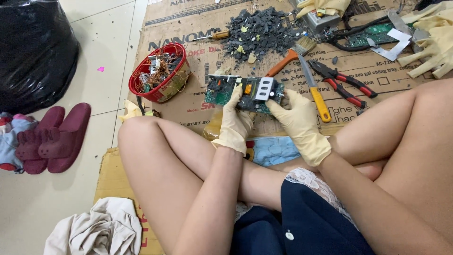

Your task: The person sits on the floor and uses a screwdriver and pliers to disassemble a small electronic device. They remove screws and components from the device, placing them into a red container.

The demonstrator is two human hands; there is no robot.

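Both my hands wear cream rubber gloves and hold a green circuit board (222, 89) over my crossed legs. My left hand (236, 123) grips the board's lower middle, its fingers reaching up beside an orange component. My right hand (299, 123) holds the board's right end, near a white square part (264, 89). The board sits level, component side up.
A red basket (141, 75) of copper wire and parts stands to the left. On the cardboard ahead lie a heap of dark plastic shards (257, 33), a brush (290, 55), a yellow-handled chisel (315, 89), red pliers (344, 82), another board (373, 35) and spare gloves (432, 45). Maroon slippers (56, 137) sit left.
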